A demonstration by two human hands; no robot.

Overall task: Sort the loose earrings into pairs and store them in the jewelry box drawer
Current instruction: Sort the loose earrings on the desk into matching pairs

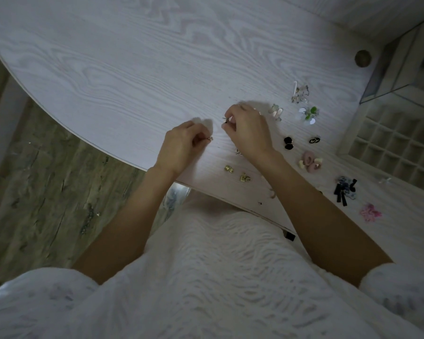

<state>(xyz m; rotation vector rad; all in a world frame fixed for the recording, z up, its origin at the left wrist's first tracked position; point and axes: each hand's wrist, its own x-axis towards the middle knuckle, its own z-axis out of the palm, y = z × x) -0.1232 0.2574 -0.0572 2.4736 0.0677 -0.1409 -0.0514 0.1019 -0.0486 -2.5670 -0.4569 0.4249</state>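
Both hands hovered over the table (132, 69): left hand (181, 145) pinched a small earring (209, 138), right hand (247, 128) pinched a stud (227, 119), apparently comparing them. Sorted pairs (289, 143) lay rightward, beside the drawer (389, 148), probably staged for storing.

The person wears a white garment (206, 277) with wavy texture, short sleeves, forearms bare.
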